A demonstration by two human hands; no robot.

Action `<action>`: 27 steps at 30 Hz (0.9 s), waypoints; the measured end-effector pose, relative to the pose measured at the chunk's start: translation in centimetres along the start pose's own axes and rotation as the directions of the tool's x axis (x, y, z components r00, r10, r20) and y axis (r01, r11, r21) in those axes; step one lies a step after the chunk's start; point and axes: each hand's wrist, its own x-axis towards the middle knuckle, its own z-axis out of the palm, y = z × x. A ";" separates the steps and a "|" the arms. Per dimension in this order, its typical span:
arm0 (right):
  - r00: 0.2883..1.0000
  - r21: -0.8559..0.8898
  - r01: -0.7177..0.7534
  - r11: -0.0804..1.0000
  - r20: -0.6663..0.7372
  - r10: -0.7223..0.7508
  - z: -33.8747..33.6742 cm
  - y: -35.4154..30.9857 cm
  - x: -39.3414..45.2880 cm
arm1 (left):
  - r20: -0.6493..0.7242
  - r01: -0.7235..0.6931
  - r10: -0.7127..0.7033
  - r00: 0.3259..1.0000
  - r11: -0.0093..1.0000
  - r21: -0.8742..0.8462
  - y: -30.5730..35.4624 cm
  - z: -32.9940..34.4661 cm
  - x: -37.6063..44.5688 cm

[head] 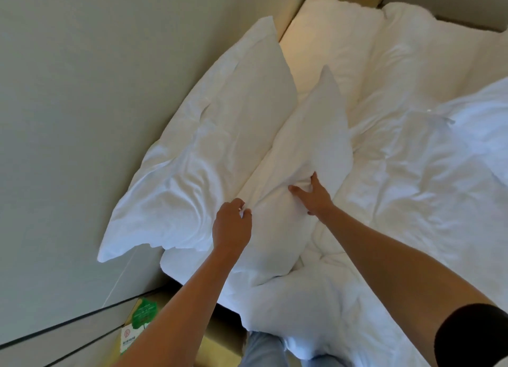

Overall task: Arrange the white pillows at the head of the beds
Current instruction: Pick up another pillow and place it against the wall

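The left hand [232, 223] pinches a fold of the front pillow [299, 157] at its near left edge, fingers curled on the cloth. The right hand [313, 194] lies on the same pillow's near face, fingers spread and thumb raised, gathering a ridge of fabric; whether it presses or grips cannot be told for certain, though wrinkles bunch at the fingertips. From this double hold the pillow extends away and to the right, its long axis running from the hands toward a far corner that stands tilted upward. It leans just beside the rear pillow [209, 146], which rests against the wall [82, 91] with a parallel axis. Both lie at the head of the bed, on the rumpled duvet [412, 187]. The left hand is nearer the seam between the pillows, so any shift toward the wall would likely be led from that side. A green card [143, 315] lies on the bedside ledge below.
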 end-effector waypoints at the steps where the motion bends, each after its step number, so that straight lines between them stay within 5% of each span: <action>1: 1.000 -0.045 0.015 0.999 -0.001 -0.015 0.2 0.0 -0.8 | 0.000 -0.008 0.008 1.000 1.000 0.019 -0.1 -0.3 0.1; 7: 0.974 -0.337 0.176 0.925 0.196 -0.114 2.2 0.6 -7.3 | 0.021 -0.040 0.038 0.999 0.995 0.090 0.3 -3.0 -0.1; 12: 0.941 -0.378 0.227 0.897 0.324 -0.101 3.2 3.2 -13.3 | 0.053 -0.032 0.025 0.998 0.991 0.133 1.2 -4.3 -1.9; 21: 0.987 -0.186 0.081 0.979 0.153 -0.053 -1.8 13.6 -23.5 | 0.137 -0.080 0.070 0.988 0.995 0.066 4.0 -1.8 -11.0; 27: 0.997 0.027 -0.030 0.999 -0.065 0.031 -8.0 28.0 -33.7 | 0.384 -0.225 0.207 0.900 0.974 0.002 9.3 6.6 -23.9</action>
